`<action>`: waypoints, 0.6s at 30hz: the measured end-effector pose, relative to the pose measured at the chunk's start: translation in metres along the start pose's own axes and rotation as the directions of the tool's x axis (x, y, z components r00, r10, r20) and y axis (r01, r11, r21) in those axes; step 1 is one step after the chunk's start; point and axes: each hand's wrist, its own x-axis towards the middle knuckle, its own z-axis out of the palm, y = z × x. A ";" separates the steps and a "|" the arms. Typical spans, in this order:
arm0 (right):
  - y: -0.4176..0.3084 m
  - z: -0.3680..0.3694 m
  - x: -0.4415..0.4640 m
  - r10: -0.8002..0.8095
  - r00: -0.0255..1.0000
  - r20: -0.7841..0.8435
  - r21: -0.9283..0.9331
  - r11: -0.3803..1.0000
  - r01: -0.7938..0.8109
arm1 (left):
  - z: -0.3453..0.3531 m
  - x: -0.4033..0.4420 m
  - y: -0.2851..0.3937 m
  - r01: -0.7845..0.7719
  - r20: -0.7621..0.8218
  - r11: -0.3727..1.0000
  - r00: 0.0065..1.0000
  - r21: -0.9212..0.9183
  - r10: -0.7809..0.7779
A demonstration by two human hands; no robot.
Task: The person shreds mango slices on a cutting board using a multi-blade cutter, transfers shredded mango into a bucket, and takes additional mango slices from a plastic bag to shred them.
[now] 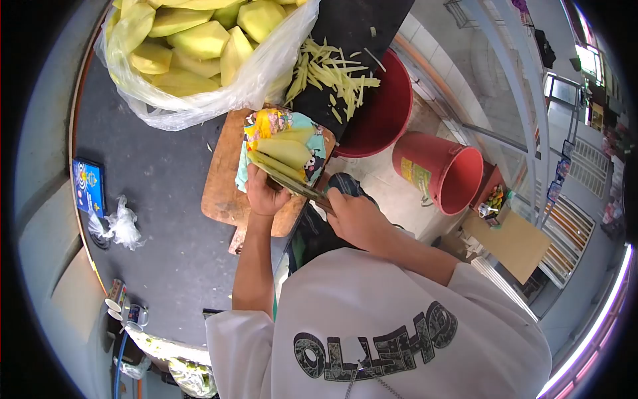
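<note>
My right hand [357, 218] is closed around the handle of a knife [300, 187], its blade pointing up and to the left. The blade lies along a slice of pale yellow-green peeled fruit [269, 163]. My left hand [266, 194] grips the near end of that fruit, right beside the blade. Another peeled wedge [284, 151] lies just beyond it on a colourful patterned cloth [269, 120]. The cloth is spread over a wooden cutting board [222, 183]. My left fingertips are partly hidden by the fruit and knife.
A plastic bag [159, 110] full of peeled wedges stands on the dark table [159, 199]. Thin cut strips [339, 76] lie by the table edge, above a red bucket [389, 110]. A second red bucket [460, 176] lies tilted. At left are a blue box [89, 186] and crumpled plastic [124, 225].
</note>
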 end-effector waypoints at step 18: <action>0.010 0.016 0.030 0.002 0.999 -0.039 0.008 1.000 -0.002 | 0.009 -0.007 -0.019 -0.135 -0.100 0.989 0.987 -0.062 0.128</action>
